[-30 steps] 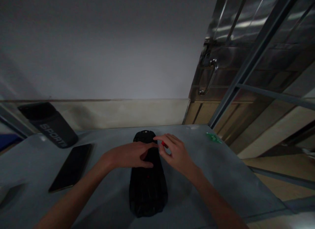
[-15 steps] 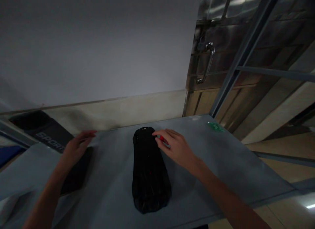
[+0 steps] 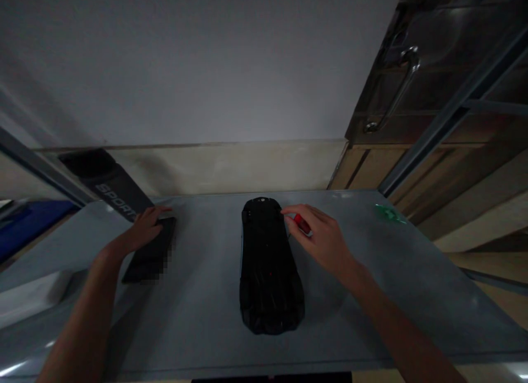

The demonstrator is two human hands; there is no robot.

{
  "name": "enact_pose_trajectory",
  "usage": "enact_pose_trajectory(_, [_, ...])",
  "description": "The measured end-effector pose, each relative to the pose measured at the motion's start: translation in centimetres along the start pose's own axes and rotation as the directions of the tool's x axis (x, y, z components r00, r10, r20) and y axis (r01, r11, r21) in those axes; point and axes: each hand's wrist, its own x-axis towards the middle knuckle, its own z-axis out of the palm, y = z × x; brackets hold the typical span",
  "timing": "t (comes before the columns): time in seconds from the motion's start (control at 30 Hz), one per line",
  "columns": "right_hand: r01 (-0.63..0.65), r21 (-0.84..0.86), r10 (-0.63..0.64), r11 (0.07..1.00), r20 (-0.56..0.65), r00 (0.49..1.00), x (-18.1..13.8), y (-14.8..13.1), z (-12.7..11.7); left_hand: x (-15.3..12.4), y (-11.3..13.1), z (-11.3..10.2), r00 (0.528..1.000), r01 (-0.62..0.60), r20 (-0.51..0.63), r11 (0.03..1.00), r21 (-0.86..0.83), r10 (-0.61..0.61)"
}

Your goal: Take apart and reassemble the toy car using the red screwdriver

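We see the right hand [image 3: 319, 237] pinching a red handle [image 3: 303, 223] beside the black toy car's [image 3: 270, 267] far end; car lies between hands. Left hand [image 3: 144, 228]: fingers loosely spread at phone [image 3: 147, 257], contact unclear.

The head camera looks down over the table [image 3: 202, 306]

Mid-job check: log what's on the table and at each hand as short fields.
Left hand: over the far end of a dark phone-like slab; contact unclear
Right hand: holding a small red item, partly hidden
Between hands: long black object, perhaps an upturned toy car
Beyond slab: dark bottle marked SPORT
Far right: crinkled green piece
Surface: grey table
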Motion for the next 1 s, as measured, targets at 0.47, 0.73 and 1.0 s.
enact_pose_trajectory(0.47, [-0.002,-0.045,0.002,0.999,-0.002,1.0,0.0,0.4,0.0,-0.7,11.1,6.2,0.983,-0.146,-0.06,0.533,-0.833,0.175])
enact_pose_trajectory(0.73, [0.038,-0.049,-0.037,0.998,0.016,0.999,0.0,0.2,-0.3,-2.2,14.7,8.9,0.955,0.037,0.081,0.156,-0.987,0.287])
enact_pose_trajectory(1.0, [0.056,-0.011,-0.055,0.998,0.046,0.997,0.0,0.3,-0.4,-2.7,14.7,8.6,0.921,0.103,0.155,0.161,-0.982,0.356])
